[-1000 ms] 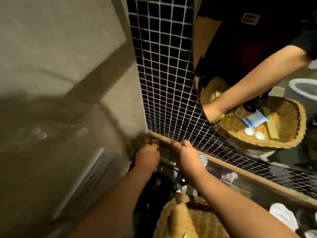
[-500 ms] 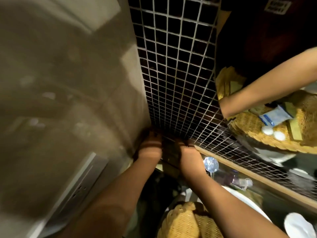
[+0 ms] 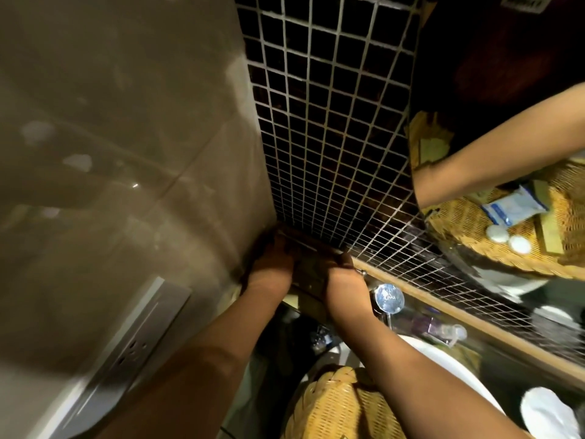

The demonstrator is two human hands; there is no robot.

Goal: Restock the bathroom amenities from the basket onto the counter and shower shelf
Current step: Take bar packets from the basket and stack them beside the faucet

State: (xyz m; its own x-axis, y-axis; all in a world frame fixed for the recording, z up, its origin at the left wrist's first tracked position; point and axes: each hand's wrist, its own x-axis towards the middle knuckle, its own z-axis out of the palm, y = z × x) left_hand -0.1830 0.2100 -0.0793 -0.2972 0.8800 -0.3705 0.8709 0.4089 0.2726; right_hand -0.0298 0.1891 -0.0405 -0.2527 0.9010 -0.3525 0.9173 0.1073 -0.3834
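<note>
**Both hands on a dark box in the wall corner**

- Left hand and right hand flank a dark box. Each grips one side of it, with fingers curled over its far edge. Light is poor and the fingertips are hard to make out.
- The box is pushed into the corner where the beige wall meets the black tile. Its far edge is touching or nearly touching the tile. Its label and contents cannot be read.
- The wicker basket is at bottom centre, under the right forearm and partly over the white sink. Its contents are out of sight from this angle.
- A chrome tap stands just right of the right wrist.
- A small clear bottle lies further right on the worktop, close to a wooden strip.
- A white cloth is at the lower right edge.
- A mirror at upper right reflects an arm and the basket. The reflected basket holds a white-and-blue packet, two white round pieces and flat tan packs.
- A metal socket plate is on the beige wall at lower left.
</note>
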